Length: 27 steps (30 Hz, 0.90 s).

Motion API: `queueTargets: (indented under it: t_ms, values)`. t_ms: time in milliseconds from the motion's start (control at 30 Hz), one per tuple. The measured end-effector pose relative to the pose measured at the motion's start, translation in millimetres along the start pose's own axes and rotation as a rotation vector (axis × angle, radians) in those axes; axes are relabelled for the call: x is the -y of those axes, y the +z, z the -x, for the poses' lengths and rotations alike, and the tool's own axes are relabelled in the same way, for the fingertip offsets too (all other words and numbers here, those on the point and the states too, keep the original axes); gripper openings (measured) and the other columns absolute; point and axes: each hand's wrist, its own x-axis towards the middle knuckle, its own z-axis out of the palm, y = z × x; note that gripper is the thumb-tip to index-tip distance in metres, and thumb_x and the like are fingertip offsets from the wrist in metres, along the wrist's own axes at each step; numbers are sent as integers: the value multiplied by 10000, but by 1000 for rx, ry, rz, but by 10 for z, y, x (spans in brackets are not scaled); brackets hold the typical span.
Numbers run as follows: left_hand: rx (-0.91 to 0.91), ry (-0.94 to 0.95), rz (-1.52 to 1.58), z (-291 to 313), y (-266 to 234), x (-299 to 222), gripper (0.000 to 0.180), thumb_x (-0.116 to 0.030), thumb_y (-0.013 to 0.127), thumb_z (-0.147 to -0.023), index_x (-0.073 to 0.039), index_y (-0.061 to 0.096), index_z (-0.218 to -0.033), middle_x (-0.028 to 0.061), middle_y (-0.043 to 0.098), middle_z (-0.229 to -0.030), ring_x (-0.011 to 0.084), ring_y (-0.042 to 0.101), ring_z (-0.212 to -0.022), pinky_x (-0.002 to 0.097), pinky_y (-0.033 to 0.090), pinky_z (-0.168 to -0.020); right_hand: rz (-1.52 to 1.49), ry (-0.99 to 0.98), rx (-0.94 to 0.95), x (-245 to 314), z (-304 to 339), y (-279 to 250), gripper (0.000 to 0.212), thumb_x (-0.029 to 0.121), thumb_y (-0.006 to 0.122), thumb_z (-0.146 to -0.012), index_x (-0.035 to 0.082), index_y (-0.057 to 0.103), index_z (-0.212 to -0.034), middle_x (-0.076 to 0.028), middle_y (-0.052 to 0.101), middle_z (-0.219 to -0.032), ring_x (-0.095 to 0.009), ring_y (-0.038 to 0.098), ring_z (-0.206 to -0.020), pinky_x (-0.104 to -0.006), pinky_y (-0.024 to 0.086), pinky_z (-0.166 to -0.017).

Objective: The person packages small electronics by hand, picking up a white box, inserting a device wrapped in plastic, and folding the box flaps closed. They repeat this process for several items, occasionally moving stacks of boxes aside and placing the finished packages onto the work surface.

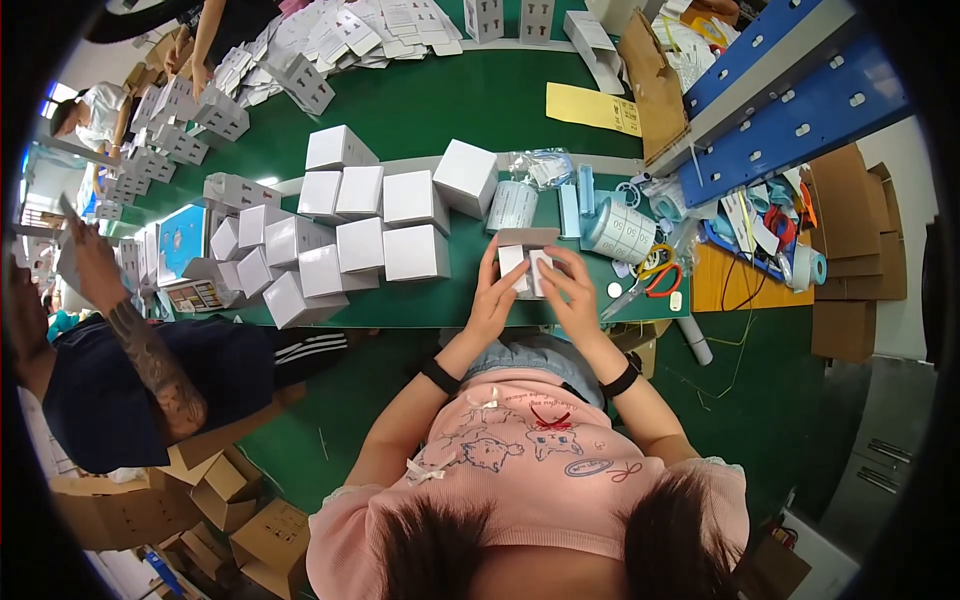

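A small white carton (527, 237) stands at the green table's near edge, its greyish flap raised at the far side. My left hand (489, 303) grips the carton's left side, with the fingers bent over its top. On the opposite side my right hand (572, 300) curls round it, fingertips at the opening. White pieces, perhaps side flaps, show between my fingers; what lies inside is hidden. Just left of my hands, several closed white boxes (416, 252) sit in rows. A roll of white labels (513, 208) stands right behind the carton.
To the right lie a second label roll (618, 232), red-handled scissors (662, 281) and a blue tray of tools (745, 245). A blue metal upright (800, 130) rises beyond. A co-worker (150, 380) sits at the left; flattened cartons (340, 40) pile up at the far side.
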Motion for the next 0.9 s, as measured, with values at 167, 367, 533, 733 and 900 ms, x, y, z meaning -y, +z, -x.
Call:
queueTargets:
  t_ms: [167,367,533,733,900]
  values:
    - [-230,-149,313,-84,61,-93,449,-110,600,-805,-35,464,-1226,202,275,-1385,340,322,-1264,414,242,-1041,135,-22,-14,15,-9,55,248,0,605,-760,43,633,-1003,-132,479,-1165,-298,466,-1112,-341,462,-840]
    - [-63,-31,231,-166,-153,-157,397,-75,640,-773,-52,543,-1157,180,326,-1348,345,307,-1278,434,260,-1038,120,149,11,33,-19,26,363,8,622,-743,32,568,-1102,-142,433,-1151,-320,448,-1130,-366,456,-866]
    - [102,101,-55,-227,-303,-273,459,-153,705,-731,-90,548,-1158,174,402,-1320,368,363,-1239,455,318,-1004,-587,270,-104,-168,75,61,514,20,636,-719,32,489,-1211,-158,407,-1211,-333,419,-1178,-385,414,-940]
    - [177,54,-234,-253,-349,-363,480,-162,703,-731,-99,542,-1179,165,390,-1343,378,357,-1249,466,356,-978,-285,-14,306,-57,-94,-361,504,30,654,-714,80,522,-1197,-128,420,-1294,-321,373,-1245,-393,373,-985]
    - [184,125,-396,-236,-307,-349,472,-145,676,-752,-98,531,-1199,184,400,-1327,399,373,-1229,459,385,-951,89,-217,329,-84,-109,-309,423,33,646,-732,94,585,-1146,-112,441,-1318,-336,378,-1250,-399,387,-972]
